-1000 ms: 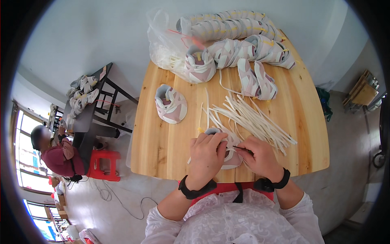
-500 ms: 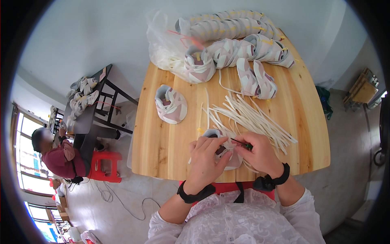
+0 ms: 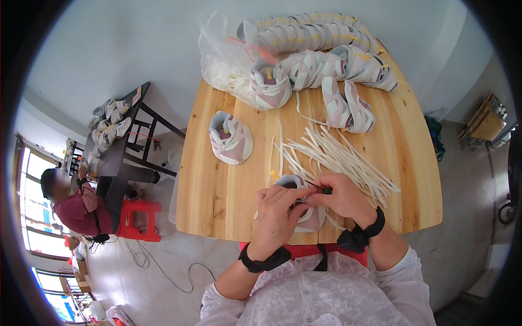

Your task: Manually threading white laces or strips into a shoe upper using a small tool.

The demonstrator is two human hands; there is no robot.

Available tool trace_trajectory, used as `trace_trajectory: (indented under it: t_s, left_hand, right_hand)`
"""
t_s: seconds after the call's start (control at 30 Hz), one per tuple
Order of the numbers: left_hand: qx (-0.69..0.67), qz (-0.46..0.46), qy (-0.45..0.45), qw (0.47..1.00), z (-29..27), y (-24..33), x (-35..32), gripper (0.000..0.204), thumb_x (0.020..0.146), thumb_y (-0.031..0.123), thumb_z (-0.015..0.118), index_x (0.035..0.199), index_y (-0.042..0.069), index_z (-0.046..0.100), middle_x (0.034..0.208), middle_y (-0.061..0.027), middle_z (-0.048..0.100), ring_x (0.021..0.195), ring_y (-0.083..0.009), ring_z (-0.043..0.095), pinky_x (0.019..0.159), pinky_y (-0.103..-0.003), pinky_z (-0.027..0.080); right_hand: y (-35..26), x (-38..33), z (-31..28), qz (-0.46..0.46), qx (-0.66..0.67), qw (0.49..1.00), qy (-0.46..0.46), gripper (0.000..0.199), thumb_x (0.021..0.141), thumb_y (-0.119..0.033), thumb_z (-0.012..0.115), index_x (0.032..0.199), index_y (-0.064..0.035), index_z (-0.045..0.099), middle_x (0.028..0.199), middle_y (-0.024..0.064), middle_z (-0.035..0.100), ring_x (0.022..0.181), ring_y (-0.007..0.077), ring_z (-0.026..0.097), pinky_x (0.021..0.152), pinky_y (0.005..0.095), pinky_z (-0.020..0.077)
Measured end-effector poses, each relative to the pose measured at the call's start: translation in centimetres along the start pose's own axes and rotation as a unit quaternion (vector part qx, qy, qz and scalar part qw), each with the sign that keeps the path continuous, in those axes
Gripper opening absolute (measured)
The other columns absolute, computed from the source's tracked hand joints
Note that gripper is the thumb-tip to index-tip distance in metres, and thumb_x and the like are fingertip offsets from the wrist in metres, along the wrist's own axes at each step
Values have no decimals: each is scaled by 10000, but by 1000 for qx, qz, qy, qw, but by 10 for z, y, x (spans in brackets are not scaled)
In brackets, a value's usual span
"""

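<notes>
At the near edge of the wooden table, a white and pale pink shoe upper (image 3: pixel 311 221) lies under my fingers, its grey collar facing away from me. My left hand (image 3: pixel 276 213) is closed on its lacing area, thumb and fingertips pinching there; what lies inside the pinch is hidden. Close against it, my right hand (image 3: pixel 343 199) grips a thin dark tool with a green handle (image 3: pixel 328 190), most of it covered by the fingers. Just beyond the hands spreads a pile of flat white shoelaces (image 3: pixel 348 163).
One laced shoe upper (image 3: pixel 230 138) stands at left. A clear plastic bag (image 3: pixel 220 60), a shoe upper beside it, a pair of uppers (image 3: pixel 348 106) and nested rows (image 3: pixel 310 38) line the far side. At a black table on the left, a person (image 3: pixel 81 209) sits on a red stool (image 3: pixel 138 220).
My right hand has shifted slightly left and up, so both hands' fingertips are closer together over the shoe upper. The tool has moved with it.
</notes>
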State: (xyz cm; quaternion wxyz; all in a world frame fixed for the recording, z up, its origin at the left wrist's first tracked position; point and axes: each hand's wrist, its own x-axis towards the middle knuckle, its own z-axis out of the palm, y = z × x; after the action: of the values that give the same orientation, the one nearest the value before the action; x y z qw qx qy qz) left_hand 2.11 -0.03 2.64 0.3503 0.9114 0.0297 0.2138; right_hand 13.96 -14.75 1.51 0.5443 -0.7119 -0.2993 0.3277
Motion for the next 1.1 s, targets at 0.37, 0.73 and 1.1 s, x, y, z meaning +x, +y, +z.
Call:
trace_trajectory:
  t_s: [0.37,0.73,1.1]
  left_hand:
    - [-20,-23,5,1000,-3,-1,1,269,701,44,716,951,136,685,806,-16,642,817,-201,581,777,-337,342]
    - [-6,-42,10,999,0,-1,-1,240,717,59,698,946,125,673,816,-42,634,811,-217,582,790,-349,347]
    - [-20,-111,44,993,4,-2,-4,215,698,40,689,897,115,660,752,-24,617,743,-190,582,805,-336,347]
  right_hand:
    - [-4,-10,7,-85,-75,992,53,119,783,-60,673,872,16,650,777,120,615,694,223,607,644,323,474]
    - [-4,-10,18,-125,-120,977,123,169,754,-64,723,857,-13,598,797,102,574,704,245,577,627,339,458]
    - [-4,-25,12,-157,-171,959,165,60,821,-46,642,870,-14,634,764,106,561,648,253,562,579,329,441]
